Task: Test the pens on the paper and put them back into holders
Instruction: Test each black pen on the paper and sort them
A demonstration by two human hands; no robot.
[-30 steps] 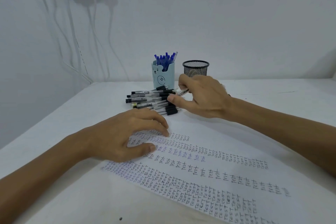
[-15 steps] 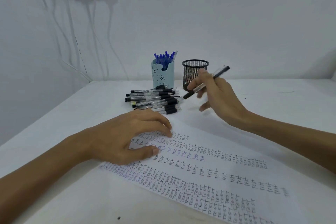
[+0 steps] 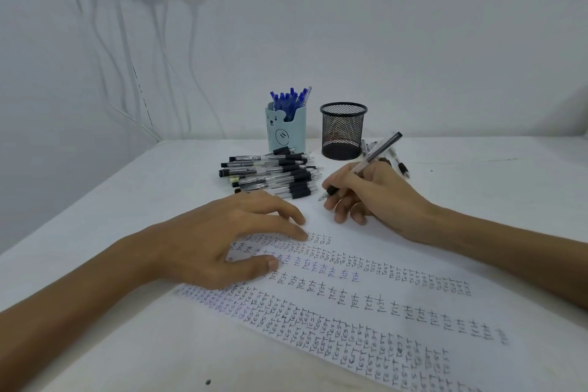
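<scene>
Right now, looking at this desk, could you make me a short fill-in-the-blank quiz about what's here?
1. The pale blue bear-faced holder holds pens whose tops are ____.
2. The right hand grips a clear pen with a ____ rubber grip.
3. The left hand rests on the white paper sheet, which is filled with rows of the word ____.

Missing words: blue; black; TEST.

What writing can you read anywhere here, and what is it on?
"TEST": handwritten over and over in rows on the paper.
Larger middle rows: too blurred to be sure.
Any print on the pile of pens: too small to read.
Bear holder: a drawn face, no words.
</scene>
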